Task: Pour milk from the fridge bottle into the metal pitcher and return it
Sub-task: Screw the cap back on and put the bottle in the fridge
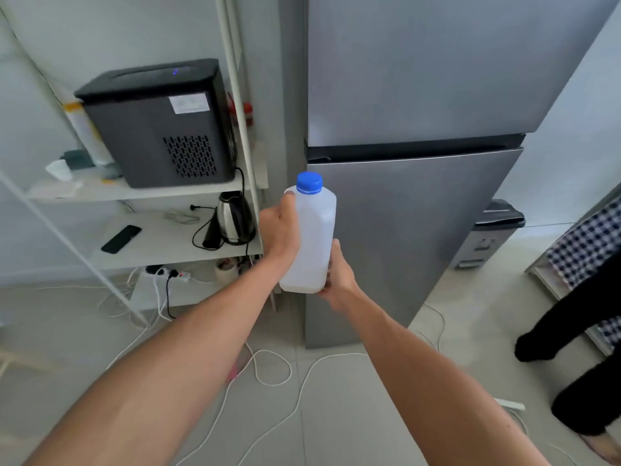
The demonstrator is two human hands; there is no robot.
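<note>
Blue-capped bottle point(311, 237) stays upright: left hand point(280, 227) clasps its side, right hand point(337, 277) cups its base, before the shut fridge point(420, 196).

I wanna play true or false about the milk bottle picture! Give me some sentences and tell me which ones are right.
1. The milk bottle has its blue cap on. True.
2. Only one hand holds the bottle. False: the left hand grips its side and the right hand supports its bottom.
3. Both doors of the fridge are shut. True.
4. The kettle stands on top of the fridge. False: it sits on a white shelf to the left.
</note>
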